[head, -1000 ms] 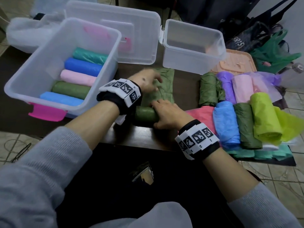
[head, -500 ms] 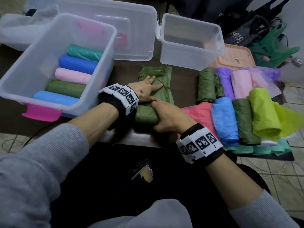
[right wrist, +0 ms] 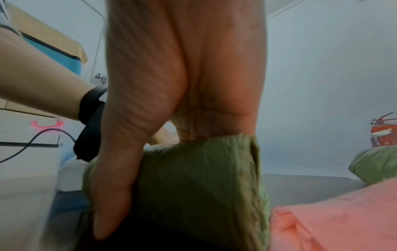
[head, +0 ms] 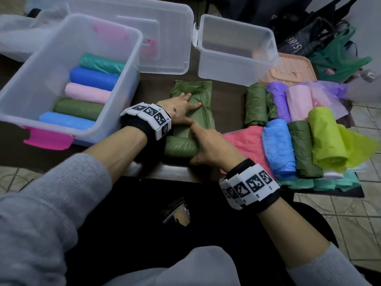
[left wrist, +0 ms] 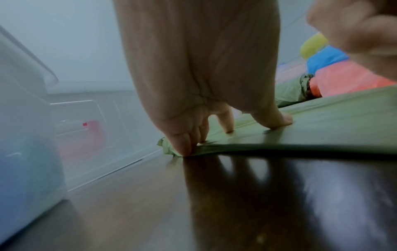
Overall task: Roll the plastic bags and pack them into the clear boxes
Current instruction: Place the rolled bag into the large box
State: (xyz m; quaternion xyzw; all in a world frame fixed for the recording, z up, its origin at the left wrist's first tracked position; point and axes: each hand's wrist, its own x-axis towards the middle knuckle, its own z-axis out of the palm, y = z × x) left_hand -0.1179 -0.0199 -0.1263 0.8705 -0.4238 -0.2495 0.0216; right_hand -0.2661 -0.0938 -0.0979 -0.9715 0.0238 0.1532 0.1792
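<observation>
An olive green plastic bag lies on the dark table, its near end wound into a roll. My left hand lies flat on the unrolled part, its straight fingers pressing the bag down. My right hand grips the right end of the roll, thumb in front and fingers over the top. The clear box at the left holds several rolled bags in teal, blue, pink, green and light blue. A second clear box at the back stands empty.
Rolled bags lie at the right: olive, purple, pink, blue, dark green, lime, on a flat red bag. A clear lid and a peach lid lie at the back. Dark bags crowd the far right.
My left hand has slid forward along the flat part of the olive bag, its fingers now stretched out. The right hand has stayed on the roll.
</observation>
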